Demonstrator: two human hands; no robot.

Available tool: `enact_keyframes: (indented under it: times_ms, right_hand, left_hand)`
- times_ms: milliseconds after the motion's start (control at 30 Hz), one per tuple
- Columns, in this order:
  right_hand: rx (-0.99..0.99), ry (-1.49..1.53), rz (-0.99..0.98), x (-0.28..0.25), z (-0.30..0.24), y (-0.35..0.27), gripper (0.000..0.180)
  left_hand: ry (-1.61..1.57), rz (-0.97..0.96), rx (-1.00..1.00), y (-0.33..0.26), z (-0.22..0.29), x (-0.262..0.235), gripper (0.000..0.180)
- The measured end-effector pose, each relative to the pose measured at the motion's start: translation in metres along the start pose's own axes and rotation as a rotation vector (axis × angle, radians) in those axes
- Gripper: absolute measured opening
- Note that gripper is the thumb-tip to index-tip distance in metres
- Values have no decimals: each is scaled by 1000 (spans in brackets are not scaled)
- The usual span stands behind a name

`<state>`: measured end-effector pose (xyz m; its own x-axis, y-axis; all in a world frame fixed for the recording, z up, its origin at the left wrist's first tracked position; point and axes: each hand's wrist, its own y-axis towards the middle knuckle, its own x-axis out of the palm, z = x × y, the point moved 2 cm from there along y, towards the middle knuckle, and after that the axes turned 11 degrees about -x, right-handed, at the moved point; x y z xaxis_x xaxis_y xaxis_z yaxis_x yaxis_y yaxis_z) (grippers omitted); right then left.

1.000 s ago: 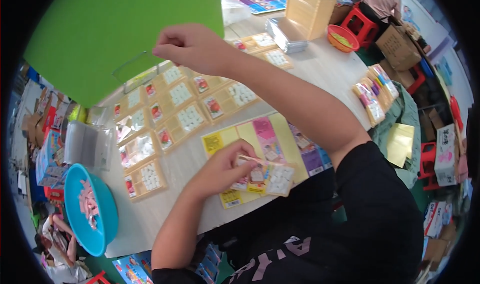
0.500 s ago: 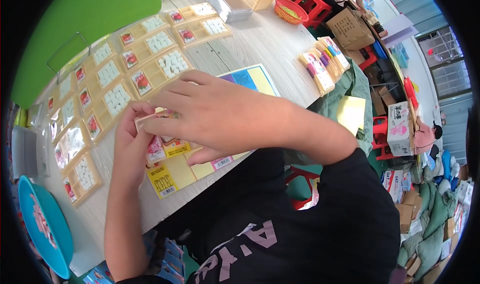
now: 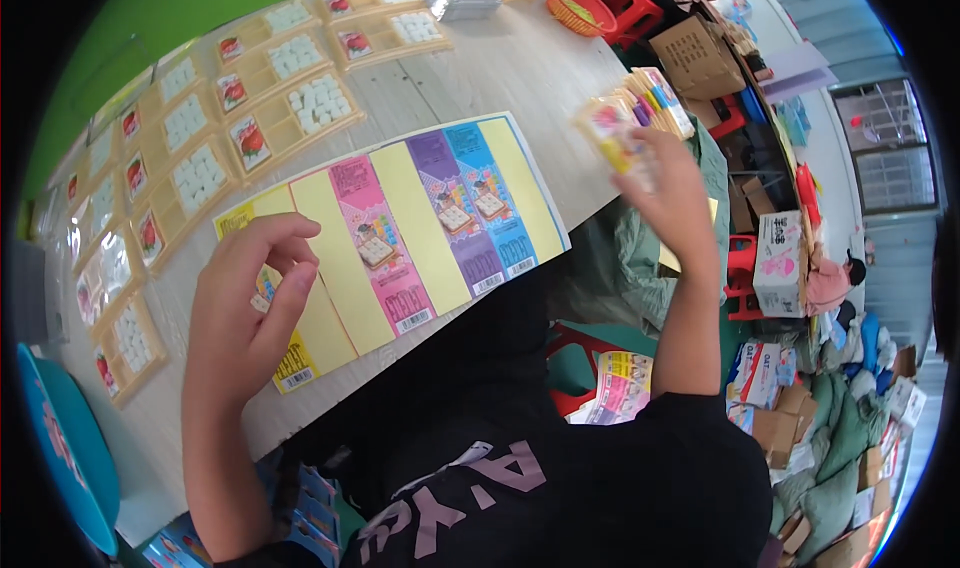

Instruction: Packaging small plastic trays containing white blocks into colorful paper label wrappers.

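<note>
Two bare hands are in use at the bench (image 3: 480, 73). The right hand (image 3: 672, 183) grasps one printed pack (image 3: 612, 140) between its thumb and fingers, over the right side of the bench. The pack lies against the view of a stack of packs (image 3: 662, 103); motion blur prevents confirming whether they touch. The left hand (image 3: 245, 293) is above the left end of a striped label sheet (image 3: 425, 228). Its fingers are released and loosely curled, with the thumb apart and nothing visible between them.

Handling guidance, as judged from this position:

1. Hold the pack by its edges. Pressure on the printed face could crease it.
2. Keep the pack level; a tilt could shift whatever is inside.
3. Slow the right hand near the stack. A fast approach could push the neighbouring packs toward the green fabric (image 3: 635, 278) at the near right.
4. Match the pack's edges to those beside it before releasing the fingers.
5. Keep the left wrist raised so that it does not drag the label sheet or disturb the trays (image 3: 283, 118) on the far left.
</note>
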<state>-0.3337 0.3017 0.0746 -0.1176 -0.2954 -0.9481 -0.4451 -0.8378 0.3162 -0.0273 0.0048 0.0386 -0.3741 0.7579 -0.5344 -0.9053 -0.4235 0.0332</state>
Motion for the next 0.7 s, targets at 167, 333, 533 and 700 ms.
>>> enact_keyframes:
  times_ms: [167,333,533,700]
  right_hand:
    - [177,-71,8,12,38,-7,53]
    - [108,-28,-16,40,45,6,55]
    - [40,-305,-62,53,140,-3,52]
    - [118,-26,-154,117,252,-15,64]
  left_hand:
    - [140,74,14,-6,-10,-8,18]
    - [583,198,-67,-26,6,-42,22]
    - [879,389,-268,-73,-3,-98,26]
    - [1022,468,-345,-144,-77,-115,36]
